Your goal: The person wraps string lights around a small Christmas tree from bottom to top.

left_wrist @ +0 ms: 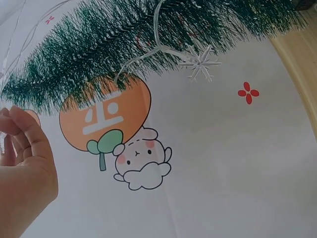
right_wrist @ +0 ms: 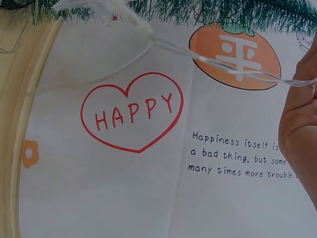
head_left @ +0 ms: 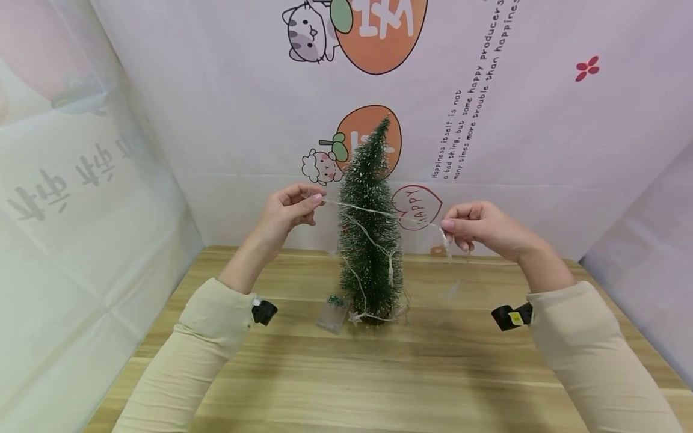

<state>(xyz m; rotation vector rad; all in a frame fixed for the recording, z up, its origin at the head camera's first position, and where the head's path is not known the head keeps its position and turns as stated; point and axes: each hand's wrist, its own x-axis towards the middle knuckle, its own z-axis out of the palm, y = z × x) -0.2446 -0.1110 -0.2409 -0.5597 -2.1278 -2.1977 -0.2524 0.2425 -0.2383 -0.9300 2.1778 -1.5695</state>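
Note:
A small green artificial Christmas tree with white-frosted tips stands upright on the table, its top bent to the right. A clear-wired string of fairy lights loops around it. My left hand pinches the string left of the tree, and my right hand pinches it on the right. Between the two hands the wire stretches across the tree's front. A short end hangs below the right fingers. In the left wrist view a clear snowflake light hangs at the branches.
A clear battery box lies by the tree's base on the wooden table, beside a star-shaped light. Behind stands a printed white backdrop, with white sheeting at both sides. Dark wrist cameras sit on the sleeves.

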